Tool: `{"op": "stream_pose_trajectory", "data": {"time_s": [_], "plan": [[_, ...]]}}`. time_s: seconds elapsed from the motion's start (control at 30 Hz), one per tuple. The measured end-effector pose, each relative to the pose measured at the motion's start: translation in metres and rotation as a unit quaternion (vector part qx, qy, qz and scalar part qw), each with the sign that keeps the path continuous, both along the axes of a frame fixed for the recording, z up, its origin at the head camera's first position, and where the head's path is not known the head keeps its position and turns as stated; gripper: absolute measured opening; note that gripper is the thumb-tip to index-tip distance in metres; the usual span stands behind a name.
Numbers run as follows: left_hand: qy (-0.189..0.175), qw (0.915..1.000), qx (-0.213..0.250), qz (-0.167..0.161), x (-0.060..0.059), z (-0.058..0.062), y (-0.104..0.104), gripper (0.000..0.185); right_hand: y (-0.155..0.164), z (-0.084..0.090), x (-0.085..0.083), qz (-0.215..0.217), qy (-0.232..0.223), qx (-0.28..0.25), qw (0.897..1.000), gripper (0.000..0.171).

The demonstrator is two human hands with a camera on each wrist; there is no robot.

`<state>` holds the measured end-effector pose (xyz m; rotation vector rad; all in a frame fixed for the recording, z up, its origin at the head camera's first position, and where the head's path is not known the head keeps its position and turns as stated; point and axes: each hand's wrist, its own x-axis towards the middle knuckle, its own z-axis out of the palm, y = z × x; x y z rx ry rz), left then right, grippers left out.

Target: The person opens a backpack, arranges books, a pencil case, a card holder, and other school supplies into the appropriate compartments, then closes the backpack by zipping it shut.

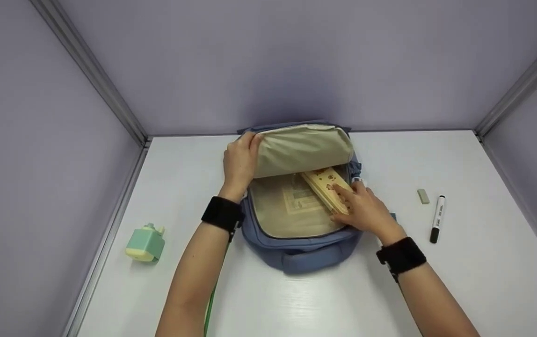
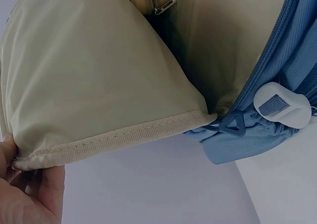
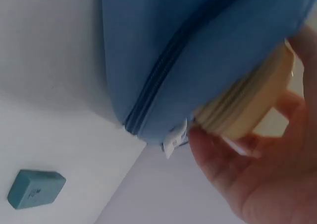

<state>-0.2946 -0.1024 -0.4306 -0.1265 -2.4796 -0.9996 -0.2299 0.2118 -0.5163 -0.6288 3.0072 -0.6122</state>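
While the left hand (image 1: 239,161) pinches the seamed edge of the beige-lined flap (image 1: 302,149) and holds it lifted back, the blue backpack (image 1: 296,255) lies open on the white table (image 1: 483,281), its main compartment facing up. Thumb and fingers of that hand close on the flap's hem, as the left wrist view shows. The right hand (image 1: 364,210) grips a cream-coloured book (image 1: 327,187), fingers curled around its right side, with the book half inside the compartment and leaning against the bag's right wall. Small cartoon figures mark its cover; no writing on it can be read. Faint print shows on the lining below, too blurred to read. A white label sticks out by the zip in the right wrist view, its text illegible. Right of the bag lie an eraser (image 1: 423,196) and a black-capped marker (image 1: 437,218), its barrel print unreadable. A green sharpener (image 1: 146,242) sits well apart at the left.
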Motion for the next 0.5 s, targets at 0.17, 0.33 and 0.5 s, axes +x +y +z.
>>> {"op": "stream_pose_trajectory", "data": {"time_s": [0.17, 0.33, 0.5], "plan": [[0.008, 1.0000, 0.001, -0.004, 0.000, 0.000, 0.000, 0.035, 0.022, 0.007, -0.003, 0.041, -0.105, -0.083, 0.990, 0.085], [0.004, 0.9998, 0.006, -0.016, 0.003, 0.000, 0.000, 0.034, 0.032, -0.003, -0.007, 0.026, -0.147, -0.098, 0.984, 0.106], [0.007, 0.9999, -0.002, -0.014, 0.003, -0.001, 0.000, 0.033, 0.034, -0.015, -0.009, 0.014, -0.103, -0.071, 0.992, 0.104]]}}
